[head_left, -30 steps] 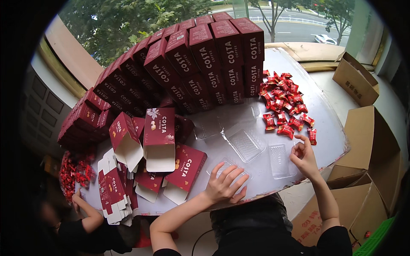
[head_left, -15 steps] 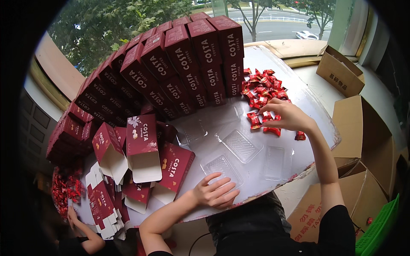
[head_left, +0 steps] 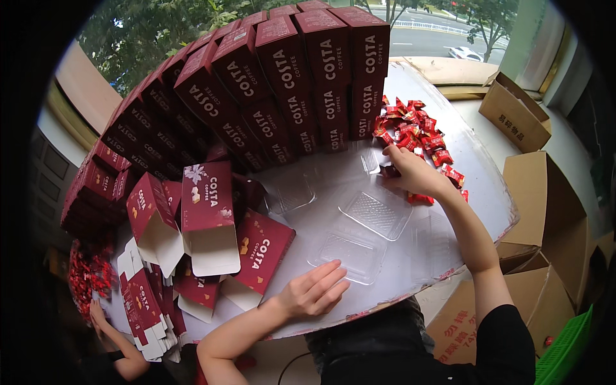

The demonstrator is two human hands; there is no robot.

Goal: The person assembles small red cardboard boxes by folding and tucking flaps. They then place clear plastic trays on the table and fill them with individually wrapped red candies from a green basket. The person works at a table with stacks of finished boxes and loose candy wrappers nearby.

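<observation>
My right hand (head_left: 414, 172) is closed on a red-wrapped candy (head_left: 389, 171), partly hidden by the fingers, beside the loose pile of red-wrapped candies (head_left: 410, 131). My left hand (head_left: 313, 290) lies at the table's near edge, its fingers stretched out and close together, holding nothing. Its fingertips reach the near rim of a clear plastic tray (head_left: 350, 256). Another clear tray (head_left: 376, 215) lies just beyond that one. Farther left is a third clear tray (head_left: 292, 194). No candies show inside these trays.
Dark red printed boxes (head_left: 282, 61) stand stacked high along the far side. Opened boxes (head_left: 208, 212) and flattened cartons (head_left: 144, 308) lie at left. Another person's hand (head_left: 97, 314) is by more red candies (head_left: 90, 273). Cardboard boxes (head_left: 545, 205) and a green basket (head_left: 564, 353) stand right.
My right hand has closed on a candy and moved left from the pile toward the trays. My left hand's spread fingers have come together. The view has shifted slightly.
</observation>
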